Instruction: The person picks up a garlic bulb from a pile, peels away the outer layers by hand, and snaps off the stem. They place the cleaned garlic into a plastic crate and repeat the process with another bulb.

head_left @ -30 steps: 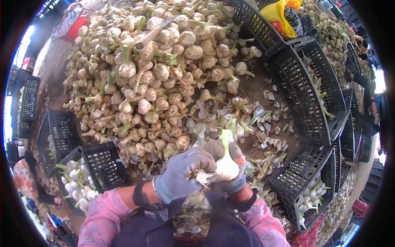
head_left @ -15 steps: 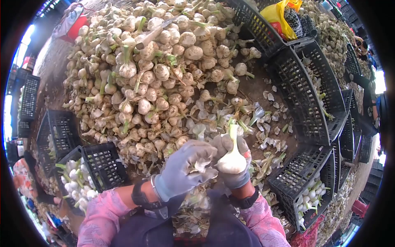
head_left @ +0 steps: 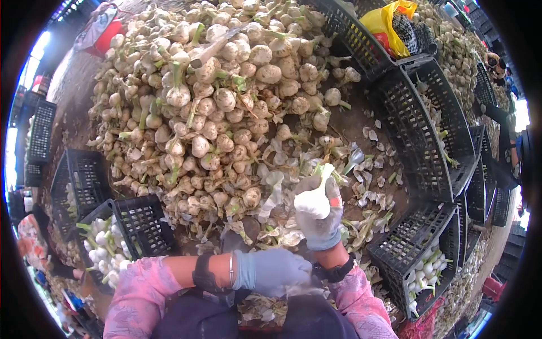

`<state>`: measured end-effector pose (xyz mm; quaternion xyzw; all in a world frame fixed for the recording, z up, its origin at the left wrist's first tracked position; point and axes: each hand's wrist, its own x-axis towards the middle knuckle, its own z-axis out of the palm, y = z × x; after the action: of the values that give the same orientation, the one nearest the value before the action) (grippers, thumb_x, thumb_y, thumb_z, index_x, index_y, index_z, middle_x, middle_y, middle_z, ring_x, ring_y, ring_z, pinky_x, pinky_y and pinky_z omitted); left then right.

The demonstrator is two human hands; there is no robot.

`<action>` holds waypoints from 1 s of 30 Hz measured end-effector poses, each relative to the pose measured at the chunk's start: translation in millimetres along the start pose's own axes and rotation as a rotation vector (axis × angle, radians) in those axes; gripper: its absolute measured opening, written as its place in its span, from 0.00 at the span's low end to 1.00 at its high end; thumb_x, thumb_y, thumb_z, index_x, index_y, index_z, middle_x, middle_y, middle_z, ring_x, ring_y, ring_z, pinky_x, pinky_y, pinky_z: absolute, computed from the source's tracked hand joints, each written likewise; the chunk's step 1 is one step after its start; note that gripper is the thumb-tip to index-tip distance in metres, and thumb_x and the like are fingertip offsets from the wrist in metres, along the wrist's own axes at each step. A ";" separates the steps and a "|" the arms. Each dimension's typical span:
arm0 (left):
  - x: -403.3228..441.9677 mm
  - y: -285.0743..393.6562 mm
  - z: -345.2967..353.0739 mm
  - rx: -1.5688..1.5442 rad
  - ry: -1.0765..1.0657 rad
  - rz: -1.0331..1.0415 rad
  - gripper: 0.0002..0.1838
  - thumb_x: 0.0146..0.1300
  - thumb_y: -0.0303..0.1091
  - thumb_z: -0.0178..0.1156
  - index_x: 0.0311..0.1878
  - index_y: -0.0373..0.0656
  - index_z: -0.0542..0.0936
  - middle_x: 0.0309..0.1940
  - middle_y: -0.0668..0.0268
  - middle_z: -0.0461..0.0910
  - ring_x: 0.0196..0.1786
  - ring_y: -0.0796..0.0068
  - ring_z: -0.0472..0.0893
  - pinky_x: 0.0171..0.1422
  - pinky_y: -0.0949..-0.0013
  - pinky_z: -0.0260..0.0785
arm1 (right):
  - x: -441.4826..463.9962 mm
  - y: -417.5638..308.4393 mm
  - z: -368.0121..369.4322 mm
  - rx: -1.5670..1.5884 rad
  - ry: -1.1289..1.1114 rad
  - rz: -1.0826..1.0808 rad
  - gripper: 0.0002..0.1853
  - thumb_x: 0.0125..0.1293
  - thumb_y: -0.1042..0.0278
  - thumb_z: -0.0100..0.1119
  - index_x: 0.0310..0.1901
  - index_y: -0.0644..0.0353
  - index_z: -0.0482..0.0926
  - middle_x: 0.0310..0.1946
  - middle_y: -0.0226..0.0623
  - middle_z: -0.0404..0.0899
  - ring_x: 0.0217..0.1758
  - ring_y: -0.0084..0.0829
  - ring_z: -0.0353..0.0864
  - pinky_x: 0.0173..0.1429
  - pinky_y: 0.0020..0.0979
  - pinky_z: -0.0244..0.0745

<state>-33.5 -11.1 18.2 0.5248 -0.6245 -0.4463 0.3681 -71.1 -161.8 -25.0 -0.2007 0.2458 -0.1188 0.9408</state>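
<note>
My gloved right hand (head_left: 324,229) is closed around a white garlic bulb (head_left: 312,202), its short green stem (head_left: 323,172) pointing up. The bulb's surface looks clean and pale. My gloved left hand (head_left: 276,272) is lower, over my lap, back of the hand upward and fingers curled in. Motion smears its fingertips, and I cannot make out what they hold. Beyond both hands rises a large heap of soil-stained garlic bulbs (head_left: 209,130). Loose papery garlic skins (head_left: 276,192) lie between the heap and my right hand.
A knife with a wooden handle (head_left: 206,55) lies on the heap. Black plastic crates (head_left: 144,226) stand at left, one with white bulbs (head_left: 103,248). More crates (head_left: 415,226) line the right side, with bulbs (head_left: 426,271) inside. A yellow bag (head_left: 389,25) sits at the back.
My left hand has moved from beside the bulb, where it held bits of skin, down and right over my lap. The bulb has tilted in my right hand and looks whiter.
</note>
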 end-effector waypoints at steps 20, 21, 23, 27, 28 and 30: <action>-164.2 -10.6 -43.8 -0.413 1.486 -0.539 0.30 0.62 0.38 0.69 0.64 0.38 0.71 0.46 0.64 0.80 0.40 0.77 0.82 0.42 0.76 0.77 | 53.5 93.3 -63.3 -2.300 -0.496 -0.500 0.49 0.52 0.40 0.68 0.72 0.55 0.62 0.65 0.47 0.70 0.68 0.48 0.67 0.71 0.50 0.57; -188.2 -3.2 -44.5 -0.322 1.562 -0.515 0.29 0.63 0.35 0.68 0.64 0.38 0.71 0.47 0.64 0.79 0.40 0.78 0.81 0.42 0.76 0.76 | 55.1 105.0 -89.4 -2.355 -0.525 -0.646 0.48 0.48 0.44 0.72 0.70 0.55 0.65 0.63 0.48 0.72 0.65 0.50 0.70 0.67 0.48 0.63; -239.8 21.9 -44.9 0.008 1.726 -0.590 0.27 0.62 0.29 0.65 0.64 0.37 0.72 0.48 0.64 0.78 0.41 0.80 0.79 0.43 0.76 0.75 | 54.5 92.0 -103.5 -2.423 -0.597 -0.046 0.35 0.49 0.39 0.68 0.54 0.54 0.77 0.43 0.47 0.80 0.48 0.51 0.79 0.52 0.51 0.70; -373.2 60.5 -20.8 0.857 1.784 -1.043 0.26 0.59 0.26 0.65 0.62 0.35 0.74 0.50 0.61 0.77 0.51 0.69 0.77 0.56 0.68 0.72 | 1.5 39.6 -160.8 -2.399 -0.409 0.138 0.29 0.58 0.59 0.63 0.63 0.54 0.75 0.66 0.48 0.70 0.70 0.53 0.64 0.75 0.52 0.52; -411.0 65.3 -7.9 1.052 1.675 -1.175 0.26 0.59 0.28 0.65 0.62 0.35 0.74 0.51 0.58 0.77 0.52 0.64 0.77 0.59 0.64 0.71 | -24.4 28.2 -180.3 -2.396 -0.370 -0.287 0.30 0.56 0.63 0.61 0.64 0.56 0.74 0.65 0.49 0.71 0.68 0.55 0.65 0.73 0.53 0.56; -469.7 66.4 28.5 1.239 1.466 -1.503 0.28 0.59 0.32 0.65 0.62 0.35 0.72 0.53 0.54 0.76 0.55 0.58 0.76 0.63 0.59 0.68 | -70.7 -13.9 -238.3 -2.481 -0.328 -0.184 0.34 0.53 0.63 0.60 0.65 0.57 0.74 0.65 0.50 0.70 0.67 0.59 0.65 0.73 0.53 0.56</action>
<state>2.1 459.3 75.5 0.9699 0.0832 0.2271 -0.0292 -254.6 -227.5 -179.8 -0.9784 0.0572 0.1534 0.1262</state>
